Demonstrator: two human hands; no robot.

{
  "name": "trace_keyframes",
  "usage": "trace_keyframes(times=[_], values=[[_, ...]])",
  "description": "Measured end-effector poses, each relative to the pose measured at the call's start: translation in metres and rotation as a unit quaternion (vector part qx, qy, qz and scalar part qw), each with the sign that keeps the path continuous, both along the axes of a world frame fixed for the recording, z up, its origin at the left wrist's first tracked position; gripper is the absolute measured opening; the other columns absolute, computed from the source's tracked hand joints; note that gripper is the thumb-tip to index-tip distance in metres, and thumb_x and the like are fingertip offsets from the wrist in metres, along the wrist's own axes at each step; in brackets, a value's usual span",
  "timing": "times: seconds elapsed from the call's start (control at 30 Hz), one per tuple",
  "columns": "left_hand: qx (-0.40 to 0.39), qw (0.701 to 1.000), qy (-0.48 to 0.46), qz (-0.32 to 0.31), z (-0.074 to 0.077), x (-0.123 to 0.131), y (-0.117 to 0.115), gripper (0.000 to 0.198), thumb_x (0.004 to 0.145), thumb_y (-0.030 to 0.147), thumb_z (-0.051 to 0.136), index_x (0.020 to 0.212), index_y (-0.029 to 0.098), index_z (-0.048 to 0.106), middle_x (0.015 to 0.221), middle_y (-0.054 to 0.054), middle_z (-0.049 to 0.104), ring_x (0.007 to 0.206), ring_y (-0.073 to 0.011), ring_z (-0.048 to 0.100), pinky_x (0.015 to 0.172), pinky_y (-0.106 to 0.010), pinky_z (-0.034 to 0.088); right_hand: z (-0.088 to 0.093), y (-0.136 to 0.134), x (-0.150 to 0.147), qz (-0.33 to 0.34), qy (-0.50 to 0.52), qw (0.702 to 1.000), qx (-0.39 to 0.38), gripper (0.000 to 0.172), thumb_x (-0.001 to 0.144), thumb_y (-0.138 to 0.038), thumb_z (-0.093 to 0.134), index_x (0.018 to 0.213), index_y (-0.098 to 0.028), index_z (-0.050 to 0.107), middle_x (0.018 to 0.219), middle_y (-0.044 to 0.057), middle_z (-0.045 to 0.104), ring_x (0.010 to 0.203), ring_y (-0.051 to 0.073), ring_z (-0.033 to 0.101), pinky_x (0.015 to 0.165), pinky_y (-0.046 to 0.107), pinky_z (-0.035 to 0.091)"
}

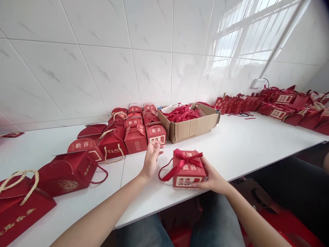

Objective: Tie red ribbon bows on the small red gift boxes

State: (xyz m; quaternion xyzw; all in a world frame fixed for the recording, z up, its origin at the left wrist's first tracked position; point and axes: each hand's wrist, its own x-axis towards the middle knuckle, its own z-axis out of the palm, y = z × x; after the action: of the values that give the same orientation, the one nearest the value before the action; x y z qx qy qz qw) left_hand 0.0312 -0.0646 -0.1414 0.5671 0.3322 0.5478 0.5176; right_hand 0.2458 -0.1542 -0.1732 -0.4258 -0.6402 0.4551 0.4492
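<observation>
A small red gift box (189,169) with a red ribbon bow on top stands near the table's front edge, a loop of cord or ribbon sticking out at its left. My right hand (212,176) grips this box from its right side. To the left of it, my left hand (152,159) is raised with fingers apart and nothing in it, just in front of a red box with a white label (156,133). Behind the ribboned box, a cardboard box (194,127) holds a heap of red ribbons (183,113).
Several red boxes (136,139) stand grouped at the left back. Larger red boxes with rope handles (65,171) stand at the far left. More red packages (277,111) line the right back, below a white socket (258,83). A tiled wall (151,68) borders the white table (231,147).
</observation>
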Motion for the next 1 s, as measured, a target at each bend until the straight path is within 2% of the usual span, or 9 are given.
trace_keyframes(times=[0.13, 0.17, 0.2, 0.27, 0.3, 0.37, 0.5, 0.83, 1.0], values=[[-0.024, 0.997, 0.065, 0.032, -0.019, 0.0, 0.011, 0.03, 0.085, 0.053, 0.049, 0.092, 0.023, 0.049, 0.1, -0.003, 0.053, 0.101, -0.0197, 0.053, 0.089, -0.037, 0.044, 0.001, -0.001, 0.062, -0.079, -0.046, 0.994, -0.053, 0.1, 0.063, -0.044, 0.079, 0.143, -0.022, 0.024, 0.131, 0.015, 0.052, 0.113, 0.031, 0.058, 0.094, 0.045, 0.049], [-0.028, 0.996, 0.083, 0.028, -0.023, 0.001, 0.012, 0.03, 0.085, 0.052, 0.049, 0.091, 0.023, 0.049, 0.098, -0.003, 0.054, 0.1, -0.0198, 0.053, 0.088, -0.037, 0.044, 0.0, 0.001, 0.08, -0.134, -0.077, 0.986, -0.064, 0.102, 0.063, -0.049, 0.077, 0.144, -0.019, 0.023, 0.132, 0.017, 0.051, 0.115, 0.033, 0.056, 0.095, 0.047, 0.047], [-0.031, 0.995, 0.096, 0.023, -0.025, 0.002, 0.013, 0.029, 0.084, 0.052, 0.05, 0.091, 0.023, 0.048, 0.096, -0.003, 0.054, 0.099, -0.0201, 0.053, 0.088, -0.038, 0.044, -0.002, 0.004, 0.098, -0.235, -0.125, 0.962, -0.06, 0.106, 0.063, -0.052, 0.075, 0.145, -0.015, 0.02, 0.135, 0.02, 0.048, 0.12, 0.036, 0.051, 0.098, 0.049, 0.044], [-0.035, 0.993, 0.114, 0.014, -0.028, 0.004, 0.013, 0.029, 0.083, 0.051, 0.052, 0.093, 0.024, 0.048, 0.095, -0.002, 0.054, 0.096, -0.0204, 0.053, 0.088, -0.04, 0.045, -0.009, 0.011, 0.126, -0.485, -0.272, 0.829, -0.067, 0.119, 0.06, -0.057, 0.073, 0.147, -0.005, 0.011, 0.143, 0.028, 0.034, 0.132, 0.042, 0.035, 0.106, 0.054, 0.031], [-0.037, 0.992, 0.12, 0.011, -0.028, 0.005, 0.013, 0.03, 0.082, 0.051, 0.054, 0.094, 0.024, 0.048, 0.095, -0.003, 0.054, 0.095, -0.0205, 0.054, 0.088, -0.041, 0.044, -0.013, 0.014, 0.136, -0.536, -0.339, 0.769, -0.08, 0.118, 0.064, -0.061, 0.068, 0.147, 0.0, 0.01, 0.146, 0.03, 0.028, 0.136, 0.044, 0.027, 0.109, 0.056, 0.024], [-0.04, 0.99, 0.134, 0.007, -0.028, 0.006, 0.013, 0.031, 0.08, 0.049, 0.056, 0.095, 0.024, 0.048, 0.098, -0.004, 0.055, 0.094, -0.0207, 0.055, 0.088, -0.041, 0.045, -0.02, 0.019, 0.148, -0.527, -0.444, 0.715, -0.12, 0.103, 0.075, -0.063, 0.055, 0.145, 0.003, 0.019, 0.147, 0.028, 0.029, 0.138, 0.042, 0.024, 0.112, 0.054, 0.017], [-0.023, 0.985, 0.173, 0.005, -0.029, 0.006, 0.014, 0.029, 0.077, 0.044, 0.06, 0.092, 0.022, 0.049, 0.106, -0.006, 0.053, 0.099, -0.0217, 0.054, 0.087, -0.04, 0.044, -0.026, 0.021, 0.15, -0.457, -0.521, 0.698, -0.18, 0.083, 0.084, -0.066, 0.036, 0.141, -0.007, 0.038, 0.15, 0.018, 0.032, 0.139, 0.036, 0.024, 0.112, 0.048, 0.02], [0.011, 0.976, 0.215, -0.012, -0.03, 0.006, 0.013, 0.034, 0.071, 0.035, 0.066, 0.096, 0.021, 0.047, 0.112, -0.008, 0.052, 0.102, -0.0219, 0.053, 0.087, -0.038, 0.042, -0.025, 0.017, 0.151, -0.46, -0.519, 0.696, -0.187, 0.083, 0.084, -0.069, 0.03, 0.143, -0.011, 0.037, 0.152, 0.014, 0.029, 0.141, 0.033, 0.023, 0.113, 0.046, 0.021], [0.032, 0.978, 0.204, 0.017, -0.032, 0.004, 0.017, 0.033, 0.07, 0.033, 0.067, 0.094, 0.021, 0.048, 0.11, -0.007, 0.053, 0.099, -0.021, 0.054, 0.082, -0.034, 0.043, -0.024, 0.015, 0.152, -0.454, -0.517, 0.703, -0.182, 0.084, 0.084, -0.07, 0.028, 0.143, -0.01, 0.036, 0.153, 0.015, 0.028, 0.141, 0.034, 0.022, 0.113, 0.046, 0.02]])
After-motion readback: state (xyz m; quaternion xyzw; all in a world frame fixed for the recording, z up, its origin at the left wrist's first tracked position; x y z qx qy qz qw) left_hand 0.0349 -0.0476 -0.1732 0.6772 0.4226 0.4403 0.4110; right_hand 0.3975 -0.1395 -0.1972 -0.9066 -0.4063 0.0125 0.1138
